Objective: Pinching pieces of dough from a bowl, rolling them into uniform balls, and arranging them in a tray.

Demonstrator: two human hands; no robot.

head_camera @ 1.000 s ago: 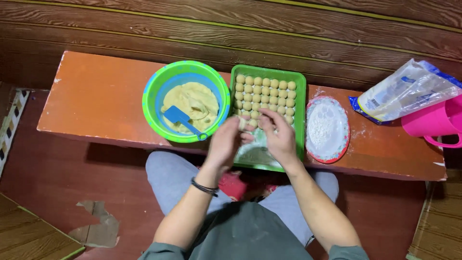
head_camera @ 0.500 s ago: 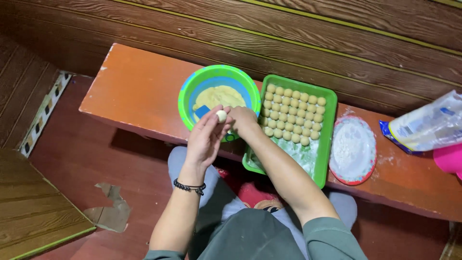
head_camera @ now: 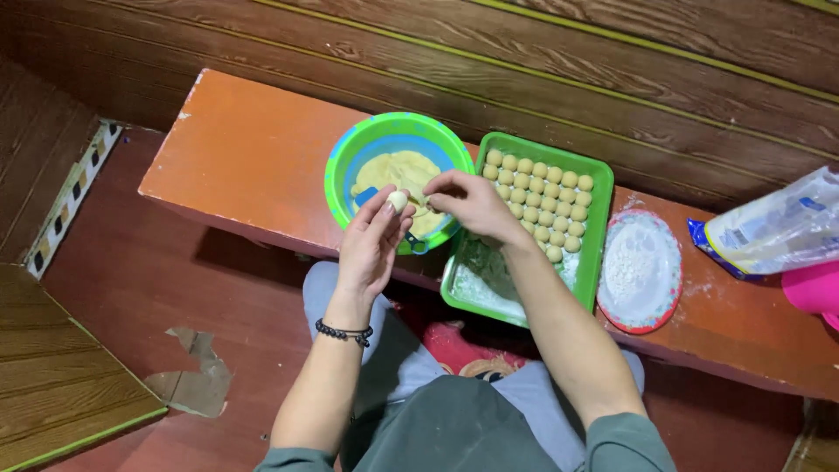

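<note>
Brown wooden boards run along the wall behind a long orange counter (head_camera: 253, 157). On the counter sits a round green and blue bowl (head_camera: 350, 153) with yellow dough (head_camera: 398, 168) inside. Something with a blue handle (head_camera: 365, 196) lies in the bowl too.

The left hand (head_camera: 371, 245) is held up over the near edge of the bowl. A small pale dough ball (head_camera: 398, 201) rests at its fingertips, and the fingers are curled gently around it. A black bead bracelet (head_camera: 343, 332) goes around that wrist.

The right hand (head_camera: 472, 203) is just beside the ball, over the bowl's right edge. Its fingers are pinched close together on a little bit of dough.

Right next to the bowl is a green tray (head_camera: 603, 236). Rows of small round balls (head_camera: 542, 201) fill its far part, and white flour covers its near part. Beside the tray sits a red-rimmed plate (head_camera: 673, 297) with a heap of white flour on it. Farther right lie a clear plastic bag (head_camera: 778, 227) and a pink tub (head_camera: 813, 288) at the picture's edge.

Below the counter you can see the person's knees in grey trousers, over a dark red floor.
</note>
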